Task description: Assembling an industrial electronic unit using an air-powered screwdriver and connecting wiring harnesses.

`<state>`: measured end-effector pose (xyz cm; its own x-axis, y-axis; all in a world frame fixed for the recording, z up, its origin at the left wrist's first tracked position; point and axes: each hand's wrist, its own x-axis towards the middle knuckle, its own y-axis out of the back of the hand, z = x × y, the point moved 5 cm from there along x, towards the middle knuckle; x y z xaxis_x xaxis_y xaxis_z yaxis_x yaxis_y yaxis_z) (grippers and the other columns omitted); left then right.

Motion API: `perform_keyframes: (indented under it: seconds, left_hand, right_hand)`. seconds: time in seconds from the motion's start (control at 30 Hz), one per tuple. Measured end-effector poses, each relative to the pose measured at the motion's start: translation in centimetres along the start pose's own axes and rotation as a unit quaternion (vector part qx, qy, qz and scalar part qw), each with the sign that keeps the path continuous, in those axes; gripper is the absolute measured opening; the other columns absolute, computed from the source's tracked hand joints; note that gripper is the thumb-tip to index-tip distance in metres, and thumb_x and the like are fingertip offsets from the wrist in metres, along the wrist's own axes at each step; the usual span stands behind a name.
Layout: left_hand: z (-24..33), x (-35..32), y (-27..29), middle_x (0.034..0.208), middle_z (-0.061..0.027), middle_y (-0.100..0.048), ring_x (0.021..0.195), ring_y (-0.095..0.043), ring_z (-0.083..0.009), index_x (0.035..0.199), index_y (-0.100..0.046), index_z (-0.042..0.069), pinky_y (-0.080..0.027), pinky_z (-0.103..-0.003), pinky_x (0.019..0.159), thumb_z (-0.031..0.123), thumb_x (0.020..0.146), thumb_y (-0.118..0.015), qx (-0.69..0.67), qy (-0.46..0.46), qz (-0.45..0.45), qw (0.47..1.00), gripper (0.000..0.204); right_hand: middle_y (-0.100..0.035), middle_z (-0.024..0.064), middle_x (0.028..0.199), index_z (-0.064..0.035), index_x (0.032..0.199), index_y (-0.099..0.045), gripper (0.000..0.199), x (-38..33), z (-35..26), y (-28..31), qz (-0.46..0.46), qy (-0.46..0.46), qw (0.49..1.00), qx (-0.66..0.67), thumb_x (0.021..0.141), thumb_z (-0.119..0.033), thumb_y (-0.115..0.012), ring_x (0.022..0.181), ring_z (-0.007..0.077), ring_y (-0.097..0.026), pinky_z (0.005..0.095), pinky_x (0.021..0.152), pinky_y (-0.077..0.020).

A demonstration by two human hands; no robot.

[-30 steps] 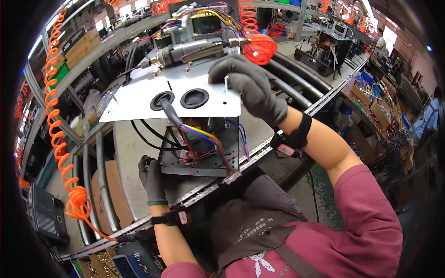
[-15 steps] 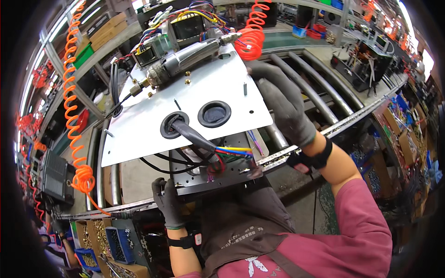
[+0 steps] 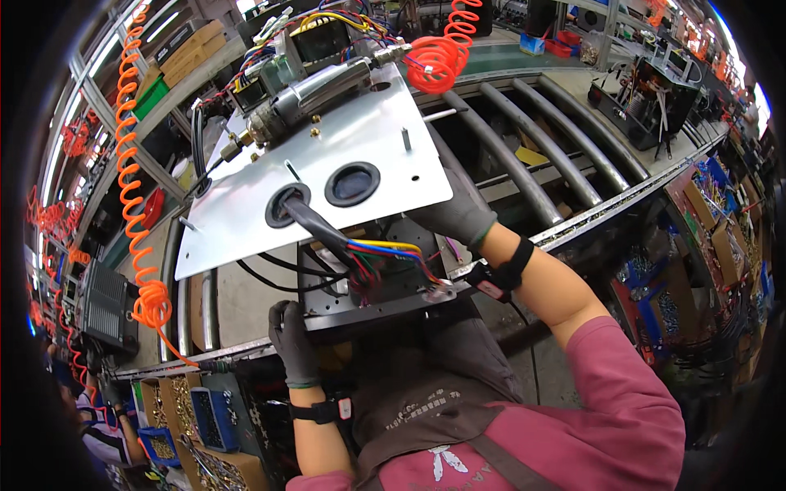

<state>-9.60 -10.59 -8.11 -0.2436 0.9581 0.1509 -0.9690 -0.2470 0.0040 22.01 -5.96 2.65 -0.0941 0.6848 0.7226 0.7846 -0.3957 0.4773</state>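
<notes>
A silvery metal panel [image 3: 237,221] lies tilted over a black metal base [image 3: 385,309]. Two black rubber grommets sit in the panel, and a sleeved wire bundle [image 3: 315,225] with coloured ends comes out of the left grommet [image 3: 278,214]. Across the panel's far part rests an air screwdriver [image 3: 319,94]. My gloved left hand [image 3: 292,344] is at the base's left front corner, fingers curled against it. The gloved right hand [image 3: 458,217] reaches under the panel's right front corner, where its fingers are hidden. Behind the screwdriver is a transformer [image 3: 327,45] with coloured wires.
A roller conveyor [image 3: 516,147] runs beneath the work and off to the right, where another partly built unit [image 3: 647,94] stands. Orange coiled air hoses [image 3: 129,164] hang at left and far centre. Fastener bins [image 3: 214,417] stand at lower left. Another person [image 3: 106,425] is at far left.
My right hand has moved from beside the panel's right edge to under its front right corner. The panel, with the screwdriver on it, has shifted slightly left. My left hand remains at the base's corner.
</notes>
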Motion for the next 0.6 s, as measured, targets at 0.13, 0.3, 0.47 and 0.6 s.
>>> perform_keyframes:
  seconds: [0.13,0.3,0.47,0.6]
  left_hand:
    - [0.3,0.4,-0.2,0.088,-0.0058,-0.053,0.079,-0.050,-0.0149,0.090,-0.060,-0.002,-0.042,-0.027,0.073,0.007,0.090,-0.053,0.090,-0.078,-0.064,0.991,0.011]
    - [-0.3,0.0,-0.6,0.073,0.0037,-0.050,0.071,-0.044,-0.0062,0.081,-0.057,0.005,-0.037,-0.023,0.066,0.014,0.089,-0.057,-0.027,-0.009,0.016,0.999,0.012]
    - [-0.3,0.3,-0.3,0.072,0.0033,-0.051,0.066,-0.040,-0.0055,0.080,-0.058,0.002,-0.032,-0.022,0.059,0.016,0.089,-0.055,0.009,-0.002,0.011,1.000,0.017]
    - [-0.3,0.2,0.1,0.070,0.0030,-0.051,0.064,-0.039,-0.0057,0.080,-0.058,0.001,-0.032,-0.023,0.057,0.015,0.089,-0.055,0.019,0.008,0.045,0.999,0.017]
  right_hand:
    - [-0.066,0.0155,0.081,-0.0089,0.116,-0.054,0.038,0.2,1.0,-1.6,-0.066,-0.123,0.982,0.128,0.082,-0.024,-0.062,0.073,0.0313,-0.067,0.0416,0.069,-0.0511]
    - [-0.066,0.0188,0.100,-0.0077,0.117,-0.053,0.039,0.0,1.3,-1.7,-0.038,-0.054,0.997,0.027,0.081,-0.020,-0.062,0.094,0.0376,-0.063,0.0445,0.081,-0.0497]
    - [-0.067,0.0197,0.097,-0.0065,0.110,-0.061,0.035,0.5,2.8,-1.9,-0.122,-0.059,0.988,0.069,0.081,-0.026,-0.063,0.089,0.0362,-0.065,0.0416,0.076,-0.0525]
    - [-0.065,0.0152,0.103,-0.0021,0.116,-0.059,0.044,1.4,-1.1,0.5,-0.007,0.132,0.988,-0.084,0.081,-0.026,-0.068,0.092,0.0285,-0.065,0.0386,0.080,-0.0536]
